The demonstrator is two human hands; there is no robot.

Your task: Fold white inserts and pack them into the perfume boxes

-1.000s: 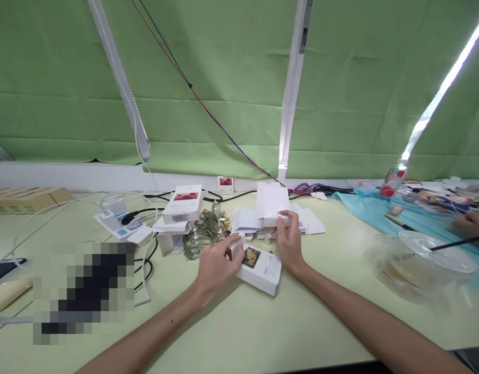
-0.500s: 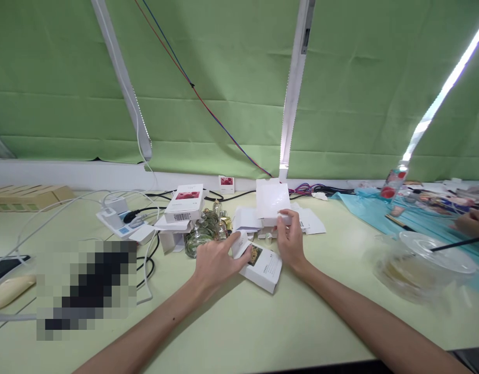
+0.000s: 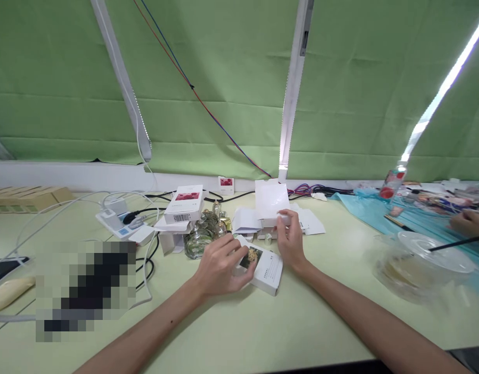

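Left hand (image 3: 224,264) palm-down, forearm in from lower left, fingers bent over left end of flat white cardboard box with yellow-flower picture (image 3: 267,269), on pale green table (image 3: 263,332); can't tell if gripping. Blank white cardboard box (image 3: 271,200) behind, near edge pinched by right hand (image 3: 291,240).

Just below the middle of the frame, the box (image 3: 268,270) at my left hand (image 3: 223,266) is white, with grey print and yellow flowers on dark green. The carton (image 3: 270,197) in my right hand (image 3: 289,239) is plain white. Left of centre I see green bottles (image 3: 196,241) and a white pack (image 3: 181,208), red-pictured and barcode-striped. My desk (image 3: 270,332) is pale yellow-green; the sheet (image 3: 348,208) at right, light blue.
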